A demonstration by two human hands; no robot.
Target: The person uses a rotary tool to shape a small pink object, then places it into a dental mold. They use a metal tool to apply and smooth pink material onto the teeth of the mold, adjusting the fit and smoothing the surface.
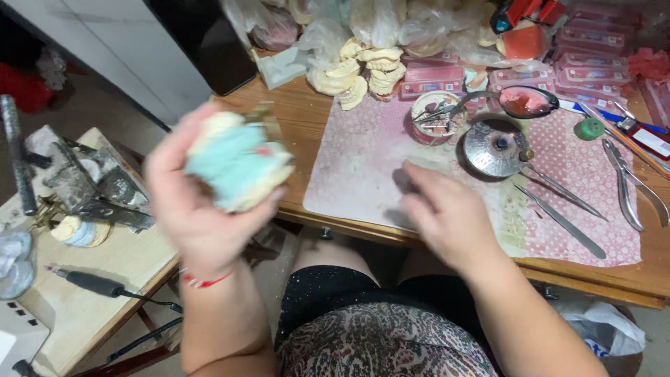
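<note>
My left hand (199, 209) is raised above the gap between the two tables and grips a blurred plaster cast (239, 164), pale blue with cream edges and a small pink spot. My right hand (447, 216) rests low over the pink patterned mat (363, 160) at the near edge of the wooden table (649, 279). Its fingers point left and hold nothing that I can see. A red band circles my left wrist.
On the mat lie a round metal dish (494, 146), metal spatulas (562, 220) and pliers (628, 185). Cream plaster casts (363, 70), pink boxes (593, 63) and plastic bags crowd the back. A side table at left holds a grey metal press (98, 181) and a black handpiece (91, 283).
</note>
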